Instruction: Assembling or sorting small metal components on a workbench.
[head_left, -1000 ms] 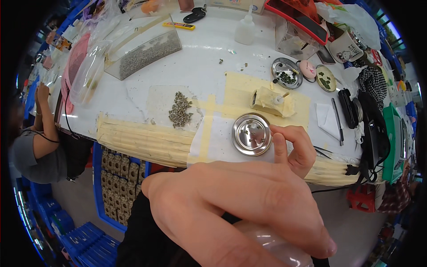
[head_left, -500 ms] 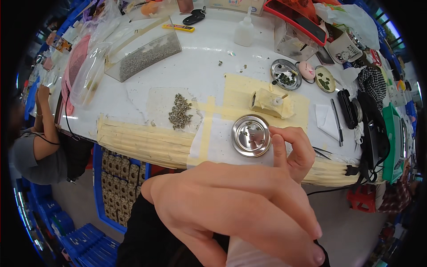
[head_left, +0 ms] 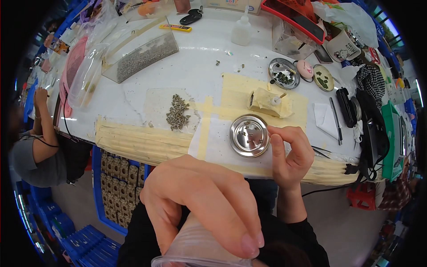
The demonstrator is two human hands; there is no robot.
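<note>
Cluttered white worktop (head_left: 209, 75): left hand (head_left: 200, 204) grips clear cup (head_left: 200, 249), right hand (head_left: 289, 153) pinches steel dish (head_left: 249, 135) holding few bits; grey pile (head_left: 178, 112) mostly unsorted.

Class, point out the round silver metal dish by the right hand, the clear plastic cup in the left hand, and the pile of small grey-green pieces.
Round silver metal dish (head_left: 249, 135): head view, bare centre.
Clear plastic cup (head_left: 198, 244): head view, side wall.
Pile of small grey-green pieces (head_left: 178, 112): head view, middle.
</note>
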